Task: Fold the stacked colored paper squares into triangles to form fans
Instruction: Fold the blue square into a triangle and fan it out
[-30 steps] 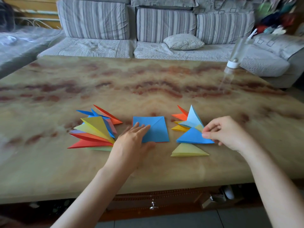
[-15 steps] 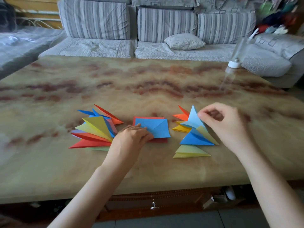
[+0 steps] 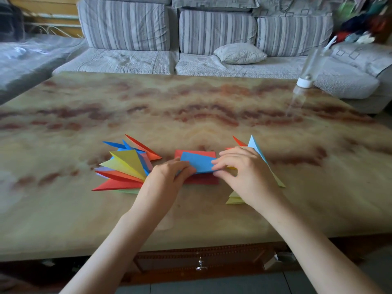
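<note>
Both hands gripped the blue paper square (image 3: 198, 163) above the red square (image 3: 201, 180). The left hand (image 3: 167, 177) pinched its left edge, the right hand (image 3: 244, 170) its right, between 2 fans on the table (image 3: 191, 107).

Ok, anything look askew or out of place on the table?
Nothing spilled or damaged. The blue sheet sits skewed over the red stack, but the left hand and right hand are pinching it, so that looks like the fold starting.
</note>
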Action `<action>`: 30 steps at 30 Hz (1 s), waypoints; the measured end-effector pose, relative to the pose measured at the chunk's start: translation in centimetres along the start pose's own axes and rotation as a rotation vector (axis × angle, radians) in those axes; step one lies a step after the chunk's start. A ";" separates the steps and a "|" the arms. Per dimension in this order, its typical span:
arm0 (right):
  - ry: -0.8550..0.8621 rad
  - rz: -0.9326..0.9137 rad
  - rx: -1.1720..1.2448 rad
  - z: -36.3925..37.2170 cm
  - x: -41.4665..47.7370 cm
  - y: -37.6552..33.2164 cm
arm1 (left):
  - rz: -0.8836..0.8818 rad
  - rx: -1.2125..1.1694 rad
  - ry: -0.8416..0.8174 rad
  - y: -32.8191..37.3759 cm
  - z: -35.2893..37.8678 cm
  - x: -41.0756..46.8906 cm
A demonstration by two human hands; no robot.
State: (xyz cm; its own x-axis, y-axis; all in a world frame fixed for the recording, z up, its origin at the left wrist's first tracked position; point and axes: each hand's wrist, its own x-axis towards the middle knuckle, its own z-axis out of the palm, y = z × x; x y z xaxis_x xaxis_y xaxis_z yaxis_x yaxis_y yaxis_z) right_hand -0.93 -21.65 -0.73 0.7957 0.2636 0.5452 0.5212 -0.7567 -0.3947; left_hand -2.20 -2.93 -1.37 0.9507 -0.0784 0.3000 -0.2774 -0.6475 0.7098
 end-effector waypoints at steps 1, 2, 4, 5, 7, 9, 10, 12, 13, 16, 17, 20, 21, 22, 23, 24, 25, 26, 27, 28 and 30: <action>0.052 0.026 0.015 -0.2 -0.1 -0.2 | -0.006 -0.026 0.040 0.2 -0.1 0.0; 0.105 0.050 0.027 -0.4 -0.1 -0.4 | -0.020 -0.051 0.080 0.4 -0.3 0.0; 0.192 0.101 0.044 -0.9 -0.2 -0.8 | -0.054 -0.085 0.143 0.9 -0.6 -0.1; 0.224 0.122 0.062 -1.1 -0.3 -1.0 | -0.088 -0.114 0.166 1.0 -0.7 -0.1; 0.280 0.127 0.117 -1.4 -0.2 -1.2 | -0.211 -0.271 0.180 1.2 -0.8 0.0; 0.295 0.055 0.176 -1.4 -0.2 -1.4 | -0.396 -0.603 0.127 1.4 -0.9 0.3; 0.279 -0.012 0.194 -1.3 -0.2 -1.4 | -0.507 -0.810 0.076 1.8 -1.0 0.4; 0.211 -0.170 0.176 -1.0 -0.3 -1.6 | -0.640 -1.109 -0.020 2.2 -1.4 0.5; 0.173 -0.240 0.153 -0.8 -0.4 -1.6 | -0.656 -1.170 -0.045 2.2 -1.6 0.6; 0.080 -0.346 0.111 -0.3 -0.6 -1.6 | -0.584 -1.187 -0.034 2.2 -1.8 0.5; 0.056 -0.347 0.111 -0.2 -0.7 -1.6 | -0.561 -1.158 -0.017 2.0 -1.8 0.5; 0.007 -0.246 0.184 -0.4 -0.6 -1.7 | -0.514 -1.108 -0.028 1.8 -1.7 0.2; -0.007 -0.184 0.238 -0.6 -0.5 -1.8 | -0.492 -1.098 -0.054 1.8 -1.8 0.1; -0.019 -0.109 0.300 -0.8 -0.5 -2.0 | -0.469 -1.092 -0.084 2.0 -1.8 0.0; -0.031 -0.030 0.365 -1.0 -0.4 -2.2 | -0.450 -1.089 -0.112 2.2 -1.8 -0.1; -0.040 0.041 0.422 -1.2 -0.4 -2.3 | -0.441 -1.088 -0.133 2.4 -1.9 -0.2; -0.038 0.098 0.466 -1.3 -0.3 -2.4 | -0.440 -1.087 -0.146 2.6 -1.9 -0.3; -0.028 0.146 0.498 -1.4 -0.2 -2.4 | -0.445 -1.084 -0.157 2.7 -1.8 -0.3; -0.013 0.188 0.527 -1.5 -0.2 -2.4 | -0.453 -1.079 -0.170 2.7 -1.8 -0.3; -0.005 0.226 0.565 -1.5 0.0 -2.4 | -0.459 -1.073 -0.184 2.8 -1.8 -0.3; -0.001 0.280 0.651 -1.6 0.1 -2.4 | -0.465 -1.062 -0.207 3.0 -1.8 -0.3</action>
State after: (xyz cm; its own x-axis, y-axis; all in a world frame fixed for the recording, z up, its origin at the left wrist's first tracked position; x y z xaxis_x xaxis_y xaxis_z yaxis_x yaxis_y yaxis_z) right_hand -2.64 -20.77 1.47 0.9270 0.1123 0.3577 0.3749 -0.2848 -0.8822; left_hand -3.50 -3.48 1.79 0.9682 -0.1860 -0.1675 0.2187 0.3025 0.9277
